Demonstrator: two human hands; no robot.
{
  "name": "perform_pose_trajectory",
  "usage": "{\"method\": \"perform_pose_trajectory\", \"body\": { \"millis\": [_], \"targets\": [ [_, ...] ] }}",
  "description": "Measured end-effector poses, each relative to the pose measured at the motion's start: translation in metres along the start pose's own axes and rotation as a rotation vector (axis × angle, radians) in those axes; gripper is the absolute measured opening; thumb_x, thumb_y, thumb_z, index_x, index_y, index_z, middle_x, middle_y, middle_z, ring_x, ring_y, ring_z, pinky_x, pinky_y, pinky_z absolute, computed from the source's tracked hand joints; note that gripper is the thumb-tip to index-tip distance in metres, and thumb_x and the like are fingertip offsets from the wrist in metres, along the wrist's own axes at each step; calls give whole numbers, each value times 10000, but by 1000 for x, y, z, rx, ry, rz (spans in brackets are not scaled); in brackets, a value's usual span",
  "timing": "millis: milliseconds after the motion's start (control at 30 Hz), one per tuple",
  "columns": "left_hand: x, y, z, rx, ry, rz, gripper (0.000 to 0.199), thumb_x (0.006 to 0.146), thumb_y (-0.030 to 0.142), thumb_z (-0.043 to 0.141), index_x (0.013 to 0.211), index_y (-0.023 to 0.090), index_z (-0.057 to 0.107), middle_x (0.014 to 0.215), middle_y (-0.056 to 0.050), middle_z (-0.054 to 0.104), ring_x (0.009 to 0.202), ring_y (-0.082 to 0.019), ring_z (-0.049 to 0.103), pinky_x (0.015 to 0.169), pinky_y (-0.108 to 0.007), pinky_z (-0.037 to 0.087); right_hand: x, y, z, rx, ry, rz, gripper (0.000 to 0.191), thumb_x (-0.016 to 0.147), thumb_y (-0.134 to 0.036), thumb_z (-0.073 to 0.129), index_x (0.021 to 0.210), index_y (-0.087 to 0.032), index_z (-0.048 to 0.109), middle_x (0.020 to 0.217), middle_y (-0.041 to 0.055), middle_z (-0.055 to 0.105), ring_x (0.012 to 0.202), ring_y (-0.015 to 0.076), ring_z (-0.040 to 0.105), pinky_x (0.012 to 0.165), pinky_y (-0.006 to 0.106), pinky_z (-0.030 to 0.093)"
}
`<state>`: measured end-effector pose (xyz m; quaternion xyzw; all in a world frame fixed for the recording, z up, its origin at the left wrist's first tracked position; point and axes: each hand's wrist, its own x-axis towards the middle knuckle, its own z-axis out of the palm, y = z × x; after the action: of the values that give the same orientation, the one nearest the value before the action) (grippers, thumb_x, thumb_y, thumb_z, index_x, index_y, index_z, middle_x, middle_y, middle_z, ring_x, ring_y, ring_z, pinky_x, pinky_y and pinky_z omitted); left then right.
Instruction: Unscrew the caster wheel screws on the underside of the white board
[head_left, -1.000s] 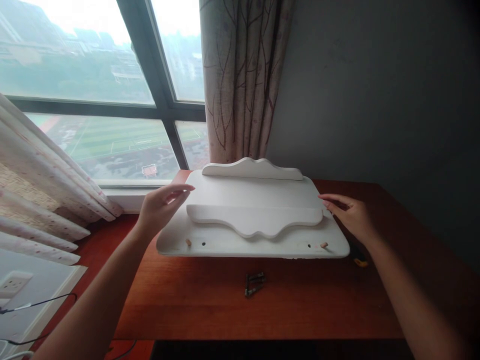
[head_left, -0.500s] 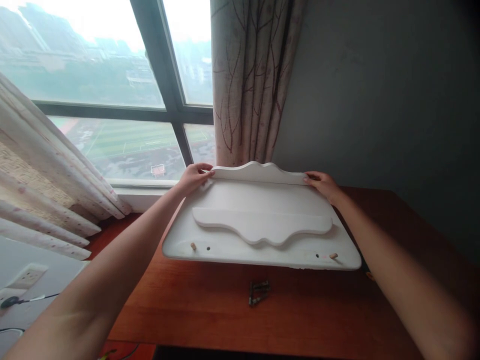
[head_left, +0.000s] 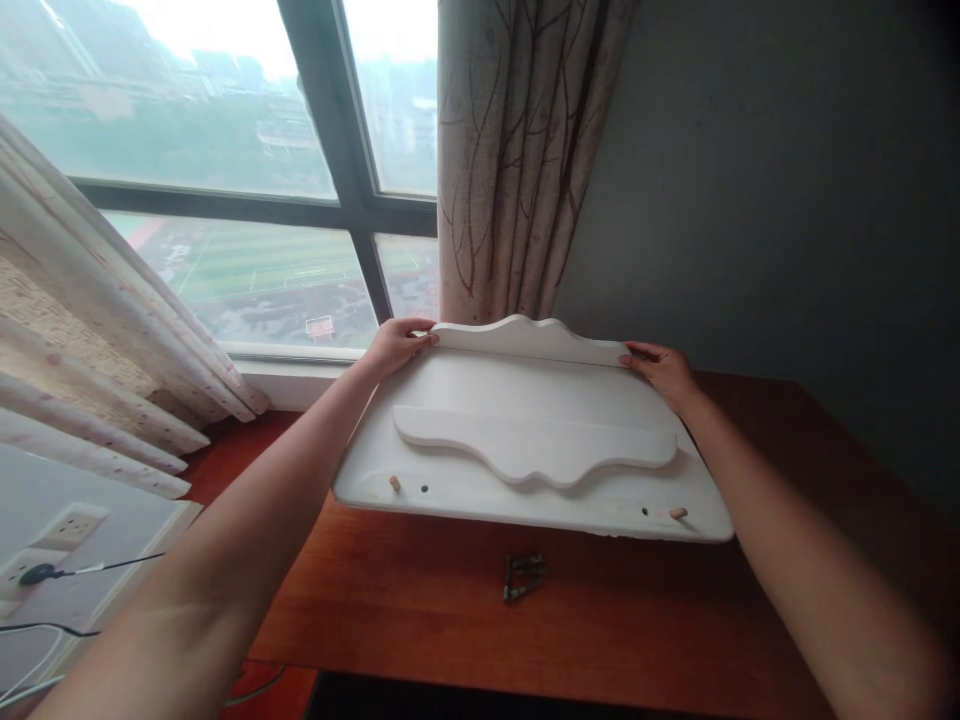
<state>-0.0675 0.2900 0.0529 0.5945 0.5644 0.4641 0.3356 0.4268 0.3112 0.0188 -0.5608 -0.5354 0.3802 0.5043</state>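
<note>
A white wavy-edged board (head_left: 525,340) stands upright along the far edge of a larger white panel (head_left: 487,390). My left hand (head_left: 401,345) pinches its left end, and my right hand (head_left: 664,372) pinches its right end. Flat on the panel, nearer me, lies a second white wavy-edged board (head_left: 532,445), touched by neither hand. Two wooden dowels, a left one (head_left: 394,483) and a right one (head_left: 678,514), stick up from the panel's near edge, each beside a small dark hole. The joint under the upright board shows only as a thin line.
Several metal screws or bolts (head_left: 523,578) lie on the reddish-brown wooden table (head_left: 420,600) in front of the panel. Curtains (head_left: 517,180) and a window (head_left: 247,260) are behind. At left, a black plug (head_left: 37,574) sits in a wall socket (head_left: 79,525).
The view has shifted slightly, so everything appears a little farther right. Both hands keep their hold on the upright board, which stays at the panel's far edge.
</note>
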Motion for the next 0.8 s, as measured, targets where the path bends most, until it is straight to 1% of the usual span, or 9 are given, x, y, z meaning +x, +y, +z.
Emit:
{"method": "perform_pose_trajectory", "body": {
  "millis": [167, 333, 500, 600, 800],
  "targets": [
    [1, -7, 0, 0, 5, 6, 627, 582, 537, 857, 1062, 137, 802, 666, -33, 656, 576, -135, 528, 575, -250, 410, 0, 2, 0, 12, 14, -16, 579, 506, -469, 925, 1015, -228, 790, 952, 39, 779, 670, 170, 682, 611, 317, 580],
    [1, -9, 0, 7, 7, 24, 645, 599, 545, 850, 1097, 140, 797, 654, -26, 648, 573, -136, 525, 588, -258, 408, -1, 1, 0, -15, 28, -37, 602, 504, -497, 917, 1023, -220, 791, 906, 39, 779, 660, 175, 679, 595, 315, 572],
    [2, -10, 1, 28, 29, 36, 601, 614, 517, 849, 1083, 143, 803, 621, -11, 619, 571, -137, 514, 601, -268, 407, -4, 0, -1, -47, 58, -62, 583, 520, -500, 916, 1020, -226, 795, 889, 34, 773, 715, 196, 687, 621, 320, 573],
    [2, -11, 1, 32, 36, 46, 572, 621, 487, 851, 1077, 146, 806, 635, -12, 631, 581, -140, 521, 623, -274, 413, -5, 0, -1, -64, 68, -75, 573, 535, -505, 912, 1020, -223, 796, 878, 38, 770, 739, 210, 692, 641, 331, 578],
    [0, -6, 3, 15, 26, 62, 500, 670, 458, 825, 1064, 151, 807, 700, -22, 671, 575, -126, 508, 639, -280, 422, -3, 2, -2, -105, 49, -123, 548, 573, -537, 891, 1021, -236, 796, 952, 63, 779, 744, 224, 699, 634, 355, 582]
  ]
}}
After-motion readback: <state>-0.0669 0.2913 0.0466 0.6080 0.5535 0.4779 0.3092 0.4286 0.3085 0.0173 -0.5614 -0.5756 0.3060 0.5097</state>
